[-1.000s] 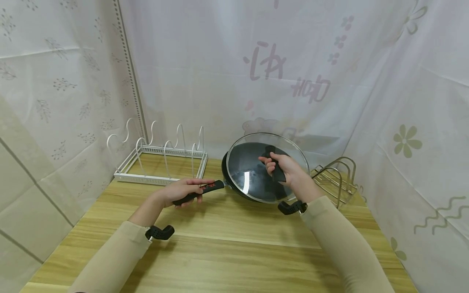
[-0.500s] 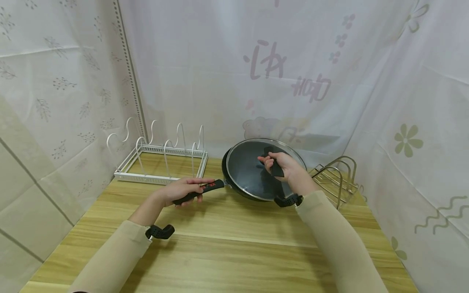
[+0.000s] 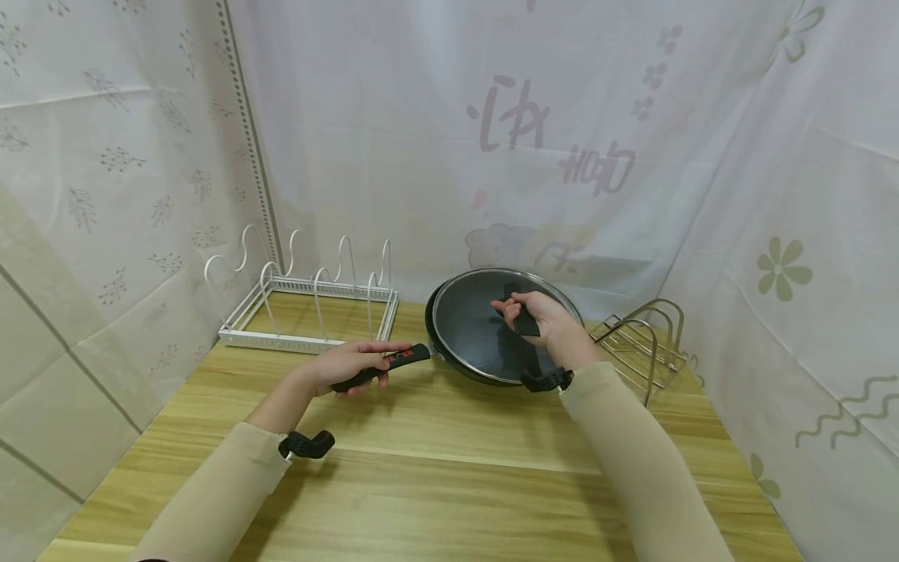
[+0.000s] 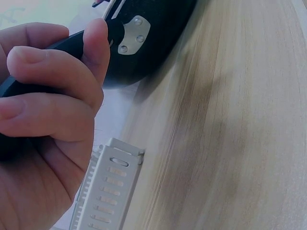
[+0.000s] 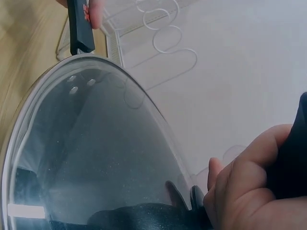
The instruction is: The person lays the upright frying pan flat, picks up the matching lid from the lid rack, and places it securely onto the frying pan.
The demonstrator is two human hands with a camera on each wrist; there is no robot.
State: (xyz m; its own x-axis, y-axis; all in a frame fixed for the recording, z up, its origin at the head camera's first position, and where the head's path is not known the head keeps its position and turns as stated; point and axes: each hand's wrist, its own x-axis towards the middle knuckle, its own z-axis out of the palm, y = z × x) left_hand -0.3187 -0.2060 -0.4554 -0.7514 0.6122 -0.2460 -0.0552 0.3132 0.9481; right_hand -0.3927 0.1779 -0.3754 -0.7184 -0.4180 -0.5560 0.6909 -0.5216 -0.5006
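Note:
At the back of the wooden table sits a black wok (image 3: 431,332) with a long black handle (image 3: 410,357) marked in red. My left hand (image 3: 351,367) grips that handle; in the left wrist view its fingers (image 4: 57,115) curl round it beside the riveted bracket (image 4: 134,36). A round glass lid (image 3: 467,328) with a metal rim covers the wok, its rim close along the wok's edge. My right hand (image 3: 549,318) grips the lid's black handle (image 3: 527,321), with the index finger pointing left. In the right wrist view, wok rivets show through the glass lid (image 5: 110,129).
A white rack (image 3: 260,340) with tall curved wire dividers stands left of the wok. Close on the right is a smaller gold wire rack (image 3: 652,351). Patterned cloth (image 3: 407,156) hangs behind the table (image 3: 421,499) and along both sides.
My right hand has lowered the lid onto the wok, moving down and slightly left, and the gap at the lid's far edge has narrowed. The left hand and the wok have stayed in place.

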